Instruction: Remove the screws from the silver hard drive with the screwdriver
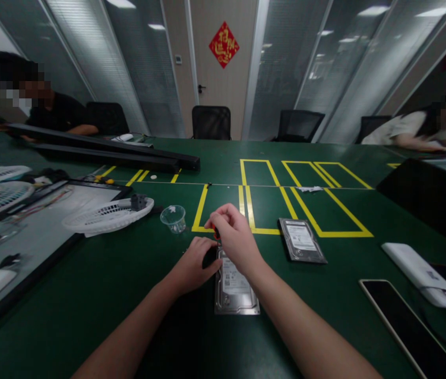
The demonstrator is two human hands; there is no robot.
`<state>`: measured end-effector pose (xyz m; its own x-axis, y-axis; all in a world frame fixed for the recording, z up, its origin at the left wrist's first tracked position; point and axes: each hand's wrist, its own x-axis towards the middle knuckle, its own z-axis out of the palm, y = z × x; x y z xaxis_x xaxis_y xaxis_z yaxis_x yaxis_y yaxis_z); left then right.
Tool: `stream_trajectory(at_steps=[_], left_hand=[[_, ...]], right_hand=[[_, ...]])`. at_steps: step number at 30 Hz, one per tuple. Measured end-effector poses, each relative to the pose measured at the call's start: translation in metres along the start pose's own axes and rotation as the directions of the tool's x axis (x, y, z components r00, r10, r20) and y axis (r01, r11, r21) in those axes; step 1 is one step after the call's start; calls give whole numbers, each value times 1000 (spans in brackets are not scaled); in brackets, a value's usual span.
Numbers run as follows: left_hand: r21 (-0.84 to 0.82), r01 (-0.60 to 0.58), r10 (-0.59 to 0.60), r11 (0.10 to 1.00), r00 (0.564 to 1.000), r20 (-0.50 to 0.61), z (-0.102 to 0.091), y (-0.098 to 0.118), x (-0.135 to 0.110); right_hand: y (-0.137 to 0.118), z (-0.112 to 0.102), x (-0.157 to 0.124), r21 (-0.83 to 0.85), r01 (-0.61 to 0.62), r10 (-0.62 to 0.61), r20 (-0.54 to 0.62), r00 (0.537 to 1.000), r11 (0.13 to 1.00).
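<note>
A silver hard drive [235, 288] lies on the green table in front of me. My right hand [235, 237] is closed around a screwdriver with a red and black handle [215, 232], held upright over the drive's far left corner. My left hand [193, 263] rests curled at the drive's left edge, touching it beside the tool. A second hard drive [302, 240] lies to the right, partly on a yellow tape line. A small clear plastic cup [173, 218] stands just left of my hands.
A white fan grille [107, 215] lies at left beside a dark-framed tray [49, 226] with fan parts. Long black bars [104, 150] cross the far left. A white power bank [424, 273] and a phone [404, 326] lie at right. Two people sit at the far sides.
</note>
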<state>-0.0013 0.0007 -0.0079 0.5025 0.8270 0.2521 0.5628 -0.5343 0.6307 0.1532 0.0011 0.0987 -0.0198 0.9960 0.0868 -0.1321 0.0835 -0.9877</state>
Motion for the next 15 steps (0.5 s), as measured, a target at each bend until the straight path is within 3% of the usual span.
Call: stream_trajectory(at_steps=[7,15], left_hand=[[-1,-8,8,1000,1000,-12,1,-1,0],[0,-5,5,1000,1000,-10,0,1,0]], right_hand=[[0,-3,2,-66,93,-92,22,996,993],[1,-1,1,-6,38,-38,-32,999,999]])
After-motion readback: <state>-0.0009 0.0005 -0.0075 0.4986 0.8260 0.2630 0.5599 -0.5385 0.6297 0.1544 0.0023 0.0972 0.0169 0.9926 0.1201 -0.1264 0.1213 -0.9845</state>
